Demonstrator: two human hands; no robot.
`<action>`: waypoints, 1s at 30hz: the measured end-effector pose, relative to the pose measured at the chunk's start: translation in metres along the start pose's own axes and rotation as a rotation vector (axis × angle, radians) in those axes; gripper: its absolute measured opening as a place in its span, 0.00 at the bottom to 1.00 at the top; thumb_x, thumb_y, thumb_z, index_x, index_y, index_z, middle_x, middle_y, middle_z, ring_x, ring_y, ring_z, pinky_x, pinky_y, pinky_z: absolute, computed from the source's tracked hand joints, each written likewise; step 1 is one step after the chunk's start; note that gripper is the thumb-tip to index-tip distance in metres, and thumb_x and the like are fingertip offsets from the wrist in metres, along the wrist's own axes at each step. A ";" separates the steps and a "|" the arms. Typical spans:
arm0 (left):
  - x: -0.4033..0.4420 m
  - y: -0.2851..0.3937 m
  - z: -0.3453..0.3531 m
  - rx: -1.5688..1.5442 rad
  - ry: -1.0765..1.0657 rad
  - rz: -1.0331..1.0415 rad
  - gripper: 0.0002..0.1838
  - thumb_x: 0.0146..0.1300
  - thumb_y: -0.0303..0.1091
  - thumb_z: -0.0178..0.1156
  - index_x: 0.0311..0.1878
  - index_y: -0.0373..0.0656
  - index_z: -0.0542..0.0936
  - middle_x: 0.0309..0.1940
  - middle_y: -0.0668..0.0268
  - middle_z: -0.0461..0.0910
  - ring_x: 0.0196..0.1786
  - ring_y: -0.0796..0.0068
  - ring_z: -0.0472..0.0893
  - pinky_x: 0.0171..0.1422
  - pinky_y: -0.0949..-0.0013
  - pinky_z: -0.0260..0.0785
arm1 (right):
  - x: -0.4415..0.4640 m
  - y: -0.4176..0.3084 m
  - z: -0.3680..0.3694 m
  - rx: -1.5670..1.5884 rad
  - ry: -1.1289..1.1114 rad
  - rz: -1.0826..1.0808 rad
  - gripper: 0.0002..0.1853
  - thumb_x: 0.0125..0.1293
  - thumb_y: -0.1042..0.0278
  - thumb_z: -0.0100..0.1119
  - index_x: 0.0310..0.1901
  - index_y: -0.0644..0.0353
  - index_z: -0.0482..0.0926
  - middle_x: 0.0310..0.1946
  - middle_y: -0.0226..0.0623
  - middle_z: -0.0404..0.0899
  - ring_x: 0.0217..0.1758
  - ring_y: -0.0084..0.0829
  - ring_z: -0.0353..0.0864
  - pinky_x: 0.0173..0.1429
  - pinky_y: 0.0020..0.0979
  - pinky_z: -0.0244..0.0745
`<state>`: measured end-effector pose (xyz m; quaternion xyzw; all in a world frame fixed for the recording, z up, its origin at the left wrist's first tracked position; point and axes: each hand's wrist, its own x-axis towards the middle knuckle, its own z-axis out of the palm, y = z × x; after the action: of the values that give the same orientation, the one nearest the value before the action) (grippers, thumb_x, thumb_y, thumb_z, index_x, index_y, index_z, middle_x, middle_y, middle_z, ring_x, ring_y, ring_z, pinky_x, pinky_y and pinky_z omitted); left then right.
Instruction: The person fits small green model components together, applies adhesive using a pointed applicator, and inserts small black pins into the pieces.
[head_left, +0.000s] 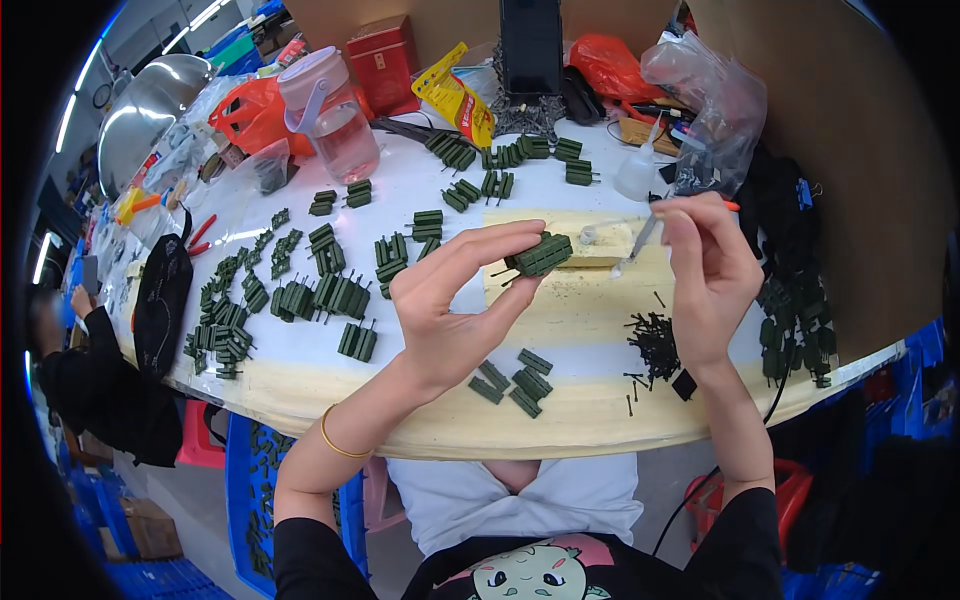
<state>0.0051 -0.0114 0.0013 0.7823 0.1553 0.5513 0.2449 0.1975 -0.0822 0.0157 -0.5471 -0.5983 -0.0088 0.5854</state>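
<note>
My left hand pinches a dark green ribbed plastic model part between thumb and fingers; a thin dark rod sticks out of its left side. My right hand is closed around a thin tool with a grey tip and an orange end. Its tip points down, beside a pale yellow block that has a small whitish lump on it. A pile of small black pins lies below, left of my right wrist. Several loose green pieces rest near the table's front edge.
Many assembled green parts cover the table's left side. A pink-lidded water jug, a phone on a stand and a small white squeeze bottle stand at the back. Another person's sleeve shows at far left; a blue crate is below.
</note>
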 end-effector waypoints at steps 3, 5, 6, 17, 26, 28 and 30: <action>0.001 -0.003 0.001 0.001 -0.001 0.016 0.18 0.46 0.14 0.68 0.43 0.35 0.83 0.45 0.57 0.86 0.44 0.68 0.85 0.51 0.72 0.77 | -0.007 -0.008 -0.003 0.303 -0.003 -0.102 0.05 0.68 0.78 0.55 0.40 0.65 0.80 0.32 0.30 0.74 0.27 0.17 0.62 0.30 0.19 0.56; 0.001 -0.003 0.002 0.003 -0.007 0.014 0.18 0.46 0.14 0.68 0.43 0.35 0.83 0.45 0.57 0.86 0.44 0.68 0.85 0.51 0.72 0.77 | -0.007 -0.008 -0.001 0.303 -0.002 -0.105 0.04 0.67 0.78 0.56 0.39 0.65 0.80 0.32 0.30 0.74 0.27 0.17 0.62 0.30 0.18 0.56; 0.001 -0.004 0.002 0.004 -0.010 0.014 0.18 0.46 0.14 0.68 0.43 0.35 0.83 0.45 0.57 0.86 0.44 0.68 0.85 0.51 0.72 0.77 | -0.007 -0.008 0.000 0.301 -0.003 -0.110 0.03 0.67 0.78 0.57 0.38 0.64 0.81 0.32 0.30 0.75 0.26 0.18 0.62 0.29 0.18 0.56; -0.001 -0.001 0.001 0.001 -0.025 -0.084 0.18 0.46 0.14 0.66 0.43 0.36 0.83 0.45 0.60 0.86 0.44 0.70 0.85 0.50 0.72 0.77 | -0.004 -0.006 0.000 0.204 0.084 -0.052 0.02 0.64 0.78 0.60 0.37 0.65 0.82 0.31 0.30 0.75 0.25 0.17 0.63 0.27 0.18 0.57; 0.005 0.001 -0.001 0.120 -0.094 -0.135 0.17 0.47 0.15 0.66 0.43 0.37 0.84 0.43 0.63 0.86 0.41 0.74 0.83 0.47 0.74 0.77 | 0.006 0.026 0.009 -0.162 -0.144 0.030 0.03 0.64 0.77 0.61 0.37 0.65 0.83 0.31 0.27 0.73 0.24 0.16 0.58 0.27 0.19 0.54; 0.004 -0.001 -0.002 0.167 -0.106 -0.081 0.17 0.47 0.16 0.66 0.43 0.38 0.84 0.43 0.64 0.85 0.40 0.75 0.82 0.46 0.75 0.77 | 0.005 0.025 0.009 -0.148 -0.120 0.037 0.03 0.63 0.77 0.62 0.36 0.65 0.84 0.31 0.27 0.73 0.24 0.16 0.58 0.26 0.19 0.54; 0.004 -0.003 -0.003 0.184 -0.105 -0.067 0.17 0.47 0.16 0.66 0.43 0.37 0.84 0.43 0.64 0.85 0.40 0.75 0.82 0.46 0.75 0.77 | 0.004 0.028 0.010 -0.157 -0.147 0.037 0.03 0.63 0.77 0.62 0.36 0.65 0.84 0.31 0.27 0.73 0.24 0.16 0.58 0.26 0.19 0.53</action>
<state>0.0041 -0.0063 0.0037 0.8238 0.2180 0.4844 0.1980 0.2101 -0.0619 -0.0020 -0.6013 -0.6269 -0.0046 0.4955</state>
